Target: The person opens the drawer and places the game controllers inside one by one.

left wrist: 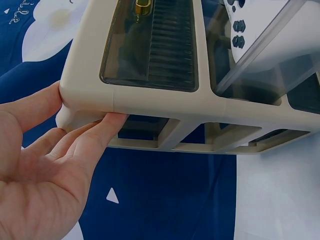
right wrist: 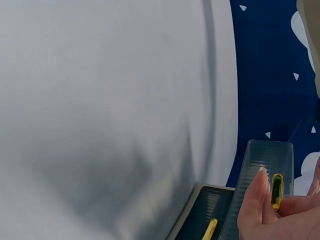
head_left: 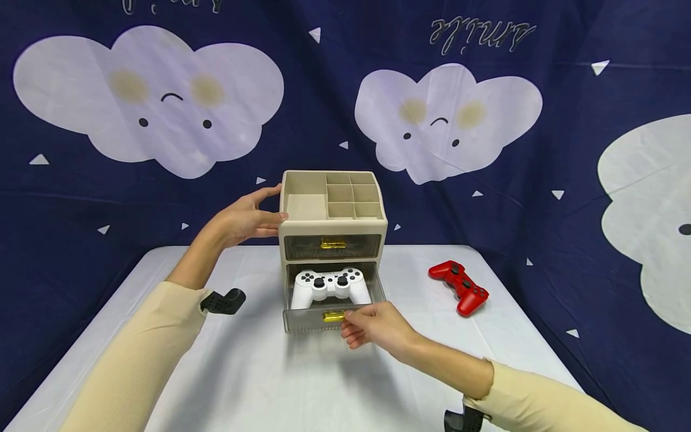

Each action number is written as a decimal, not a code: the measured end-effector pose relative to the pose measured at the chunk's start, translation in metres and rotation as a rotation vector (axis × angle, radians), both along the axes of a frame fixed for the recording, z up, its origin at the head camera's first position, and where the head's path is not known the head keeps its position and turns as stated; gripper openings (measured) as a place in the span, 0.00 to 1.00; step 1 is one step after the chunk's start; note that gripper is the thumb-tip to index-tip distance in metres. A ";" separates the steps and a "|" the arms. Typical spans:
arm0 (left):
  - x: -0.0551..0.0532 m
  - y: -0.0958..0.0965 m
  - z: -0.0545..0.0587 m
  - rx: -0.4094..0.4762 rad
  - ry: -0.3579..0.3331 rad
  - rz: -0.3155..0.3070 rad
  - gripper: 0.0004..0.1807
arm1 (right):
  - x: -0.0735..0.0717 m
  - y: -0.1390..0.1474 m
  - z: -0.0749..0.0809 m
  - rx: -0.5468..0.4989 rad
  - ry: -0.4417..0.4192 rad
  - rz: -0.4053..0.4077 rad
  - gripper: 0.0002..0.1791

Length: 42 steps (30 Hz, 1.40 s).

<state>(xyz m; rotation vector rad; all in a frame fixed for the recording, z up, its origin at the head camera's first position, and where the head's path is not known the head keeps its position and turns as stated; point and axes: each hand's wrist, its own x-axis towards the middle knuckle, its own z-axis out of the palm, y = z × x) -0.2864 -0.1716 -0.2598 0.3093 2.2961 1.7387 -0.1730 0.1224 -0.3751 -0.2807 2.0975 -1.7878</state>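
Pinching the gold handle (right wrist: 276, 191), my right hand (head_left: 375, 329) holds the lower drawer (head_left: 329, 319); only the left wrist view shows my left hand (left wrist: 45, 165) lying flat, fingers straight, against the organizer (left wrist: 150, 102).

My fingers (head_left: 353, 327) meet a glossy gold-coloured handle (head_left: 333, 316) on a smoky, see-through plastic drawer (head_left: 318, 321) set in a matt beige plastic organizer (head_left: 294, 234). The white controller (head_left: 329, 286) and red controller (head_left: 460, 287) look like smooth, shiny plastic. The desk (head_left: 270, 372) wears smooth white cloth.
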 end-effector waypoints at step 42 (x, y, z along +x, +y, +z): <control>-0.001 0.001 0.000 -0.024 -0.008 0.015 0.49 | -0.069 -0.018 -0.006 -0.015 0.015 -0.124 0.18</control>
